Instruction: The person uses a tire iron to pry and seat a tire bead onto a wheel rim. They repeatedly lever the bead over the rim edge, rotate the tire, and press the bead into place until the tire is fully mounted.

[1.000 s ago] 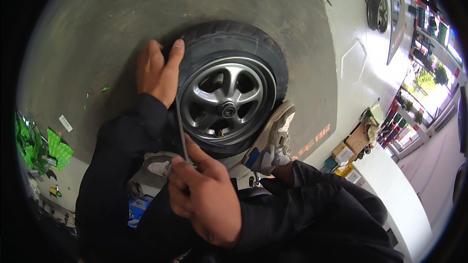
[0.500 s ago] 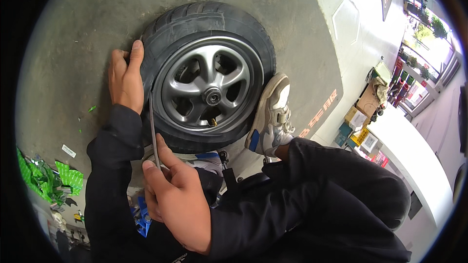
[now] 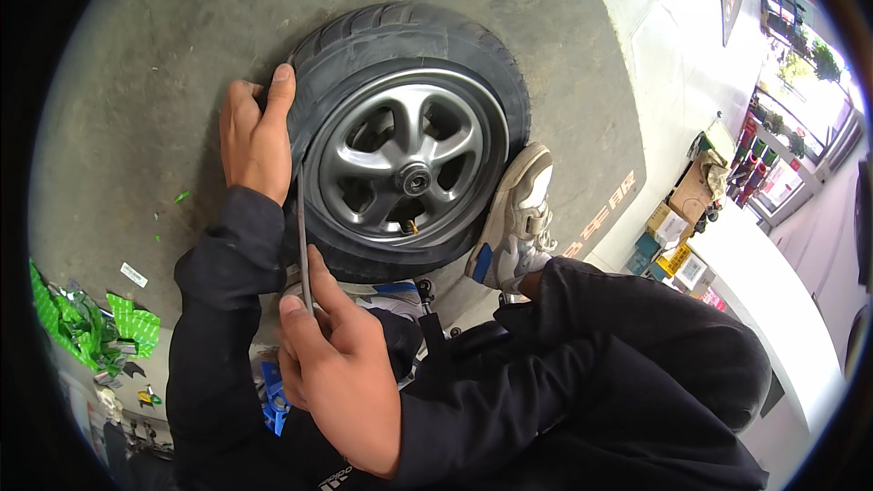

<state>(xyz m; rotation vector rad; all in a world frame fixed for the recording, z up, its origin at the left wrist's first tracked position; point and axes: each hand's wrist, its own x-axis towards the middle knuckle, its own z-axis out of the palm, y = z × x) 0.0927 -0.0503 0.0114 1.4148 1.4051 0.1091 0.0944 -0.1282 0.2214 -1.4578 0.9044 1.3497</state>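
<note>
Right hand (image 3: 338, 373) closed around a thin metal lever (image 3: 302, 245), thumb laid along the shaft. Lever running up from that fist, tip wedged where tyre (image 3: 409, 32) meets rim (image 3: 405, 159). Left hand (image 3: 256, 138) just above the lever tip, fingers curled, pressed flat against the tyre's left sidewall, thumb up on the tread; clasping nothing else. Wheel lying flat on the concrete floor (image 3: 164, 45). Right of both hands, a shoe (image 3: 514, 218) planted against the tyre's edge. Far left of the hands, green wrappers (image 3: 86, 327) scattered. Beyond the shoe, cardboard boxes (image 3: 677, 236).
</note>
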